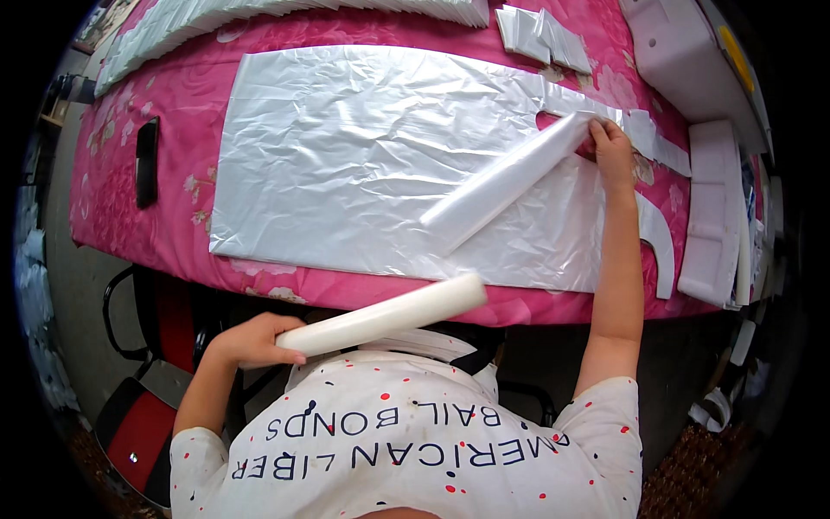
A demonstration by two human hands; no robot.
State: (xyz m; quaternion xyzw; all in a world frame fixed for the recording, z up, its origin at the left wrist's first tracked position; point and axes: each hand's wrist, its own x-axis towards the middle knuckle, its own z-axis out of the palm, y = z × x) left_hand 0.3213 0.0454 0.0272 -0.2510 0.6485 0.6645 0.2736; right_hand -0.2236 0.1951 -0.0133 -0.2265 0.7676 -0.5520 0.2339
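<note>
My left hand (252, 340) is closed around one end of a smooth white rod (389, 313), like a rolling pin, held slantwise in front of my body at the table's near edge. With fingertips pinched together, my right hand (612, 149) grips the upper end of a long narrow fold of plastic bag (510, 182). This fold lies slantwise over a large flat sheet of silvery-white plastic bags (346, 156), wrinkled and spread across the table. A cut-out handle loop (659, 246) sticks out at the sheet's right side. How many layers lie there I cannot tell.
A pink flowered cloth (112, 208) covers the table. A long row of folded white bags (285, 10) lines the far edge, with a smaller bundle (543, 36) to its right. A black oblong object (148, 163) lies left. White foam blocks (713, 212) stand right; a red-black chair (143, 432) is lower left.
</note>
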